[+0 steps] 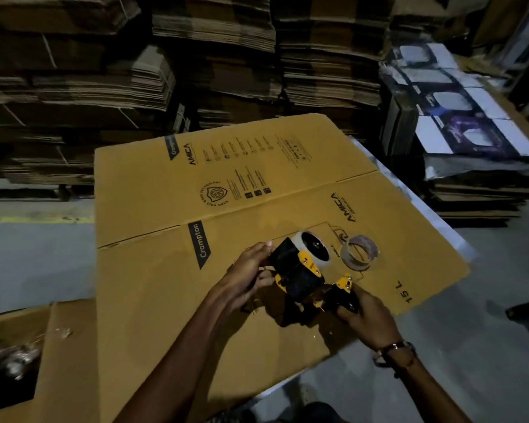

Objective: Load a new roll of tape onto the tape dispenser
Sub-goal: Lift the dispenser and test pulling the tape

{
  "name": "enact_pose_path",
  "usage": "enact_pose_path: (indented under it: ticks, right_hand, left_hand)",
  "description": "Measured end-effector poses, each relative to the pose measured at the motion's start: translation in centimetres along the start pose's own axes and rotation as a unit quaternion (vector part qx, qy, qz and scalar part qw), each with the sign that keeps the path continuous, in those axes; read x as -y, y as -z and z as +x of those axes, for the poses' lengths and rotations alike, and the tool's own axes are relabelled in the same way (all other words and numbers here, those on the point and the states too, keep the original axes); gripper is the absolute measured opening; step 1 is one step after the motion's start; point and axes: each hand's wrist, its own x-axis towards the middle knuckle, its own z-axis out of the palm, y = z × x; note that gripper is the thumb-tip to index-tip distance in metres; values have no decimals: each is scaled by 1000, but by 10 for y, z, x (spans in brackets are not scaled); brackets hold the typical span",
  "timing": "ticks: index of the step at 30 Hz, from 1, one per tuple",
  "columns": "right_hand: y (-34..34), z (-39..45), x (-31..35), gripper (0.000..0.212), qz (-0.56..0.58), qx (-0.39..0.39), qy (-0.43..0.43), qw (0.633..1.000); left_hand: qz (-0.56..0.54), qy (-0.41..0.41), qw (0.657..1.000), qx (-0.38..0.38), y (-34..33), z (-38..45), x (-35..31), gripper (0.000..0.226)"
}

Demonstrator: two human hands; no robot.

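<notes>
A black and yellow tape dispenser is held above a flattened cardboard box. A pale roll of tape sits on its far end. My left hand grips the dispenser's left side near the roll. My right hand holds the handle end with its yellow tip. An empty brown cardboard tape core lies on the box just right of the roll.
Tall stacks of flattened cartons fill the back. A pile of printed white and purple boxes stands at the right. Another open carton lies at lower left. Grey floor surrounds the cardboard.
</notes>
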Motion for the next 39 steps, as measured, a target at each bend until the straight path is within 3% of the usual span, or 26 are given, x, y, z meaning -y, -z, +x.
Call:
enact_pose_path:
  ticks: [2, 7, 12, 16, 25, 39]
  right_hand:
    - [3, 12, -1, 42, -43, 4, 14, 999]
    - [14, 49, -1, 38, -104, 22, 71, 992]
    - [34, 105, -7, 33, -139, 46, 131, 981]
    - [52, 155, -15, 35, -192, 55, 182, 963]
    - [73, 262, -20, 45, -245, 70, 282, 925]
    - [59, 321, -2, 38, -243, 96, 355, 897]
  left_hand:
    - [35, 23, 999, -10, 3, 1, -9, 34]
    - [160, 65, 984, -41, -1, 12, -31, 66]
    - [213, 53, 969, -112, -19, 39, -37, 65]
    - [194, 44, 965, -168, -34, 64, -37, 48]
    - [103, 9, 961, -257, -59, 118, -39, 47]
    - [42, -27, 941, -333, -46, 156, -30, 38]
